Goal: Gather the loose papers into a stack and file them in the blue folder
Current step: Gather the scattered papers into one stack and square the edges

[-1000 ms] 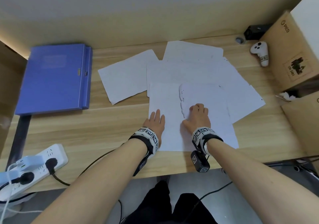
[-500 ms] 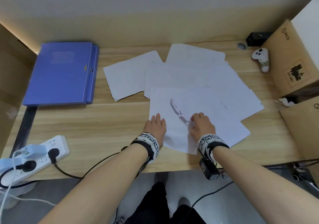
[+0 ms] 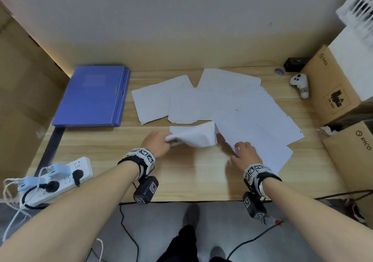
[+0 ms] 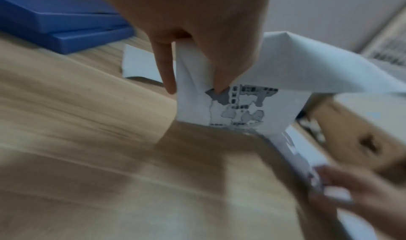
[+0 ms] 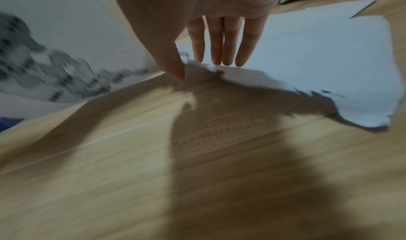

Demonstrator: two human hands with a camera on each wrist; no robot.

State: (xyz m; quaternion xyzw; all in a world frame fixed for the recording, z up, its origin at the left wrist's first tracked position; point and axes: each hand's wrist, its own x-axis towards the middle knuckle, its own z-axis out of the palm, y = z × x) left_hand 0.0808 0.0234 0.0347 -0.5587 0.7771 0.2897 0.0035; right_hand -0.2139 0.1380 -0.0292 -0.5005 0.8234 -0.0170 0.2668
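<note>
White sheet now lifted off the desk, pinched by left hand; a second ago both hands lay flat. Right hand, fingers straight, touches next paper. Gathering started; blue folder closed, far left.

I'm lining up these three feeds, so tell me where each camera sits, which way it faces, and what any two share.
Head: worn up high, looking down at the desk, loose papers and blue folder; both forearms and hands show.
Left wrist: looks along the left hand, which pinches a lifted sheet.
Right wrist: looks along the right hand, straight fingers at a paper's edge.
Shared: head and left wrist both show the folder, the lifted sheet and the right hand.
</note>
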